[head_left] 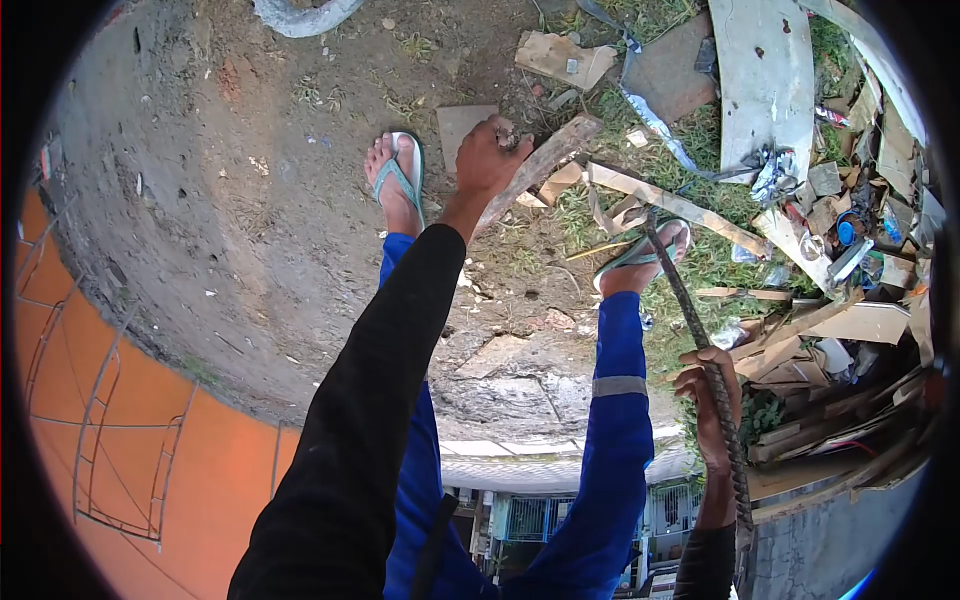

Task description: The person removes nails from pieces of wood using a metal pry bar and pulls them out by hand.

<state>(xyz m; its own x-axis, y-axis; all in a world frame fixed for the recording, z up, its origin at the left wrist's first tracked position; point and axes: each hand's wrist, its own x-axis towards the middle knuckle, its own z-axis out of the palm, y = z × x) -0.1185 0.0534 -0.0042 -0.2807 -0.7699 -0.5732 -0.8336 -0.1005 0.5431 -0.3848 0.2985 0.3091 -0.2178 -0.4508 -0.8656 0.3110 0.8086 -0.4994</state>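
My left hand point(488, 158) reaches down near the ground with its fingers curled. A small grey-brown lump point(507, 138) shows at the fingertips, too unclear to name. Against that hand, a worn wooden board point(550, 158) lies slanted, and a flat brownish piece point(465, 122) is just beyond it. At the right, my right hand point(712, 385) is wrapped around a long ribbed steel bar point(688, 305). The bar's far end reaches down by my sandalled foot point(650, 262), next to a narrow wooden strip point(690, 210).
A heap of scrap wood, cardboard and litter point(850, 250) fills the right side. A large pale panel point(765, 80) lies at the upper right. My other sandalled foot point(398, 180) stands on bare dirt. An orange wall point(130, 400) with metal frames is at the left.
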